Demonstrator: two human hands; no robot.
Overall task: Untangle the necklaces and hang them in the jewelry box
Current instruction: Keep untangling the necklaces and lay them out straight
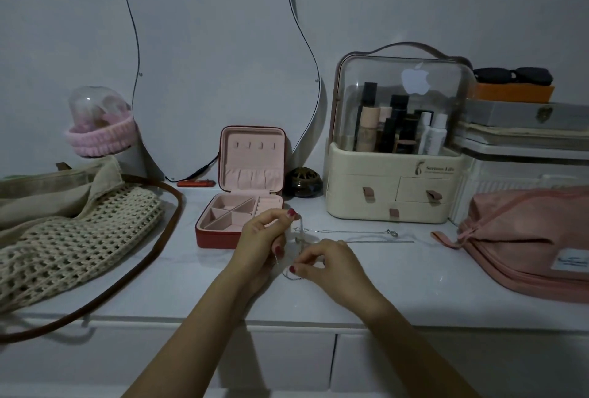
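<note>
Both hands are working on thin silver necklaces (322, 240) over the white table (414, 273). The left hand (264, 238) is pinching one bit of chain between thumb and finger and lifting it up a little, likely to pull it away from the rest. The right hand (328, 264) is pinching another bit lower down, just beside the left hand, probably so the knot between them can be loosened. More chain is trailing off to the right of the hands, lying flat on the table with a small ring at its end. The jewelry box (245, 193) is sitting just behind the left hand with its lid standing open, so its little hooks are ready. No chain is hanging on them yet, so the untangling seems to be at an early stage. A woven bag (79, 238) is lying far to the left, and a pink pouch (526, 244) far to the right.
</note>
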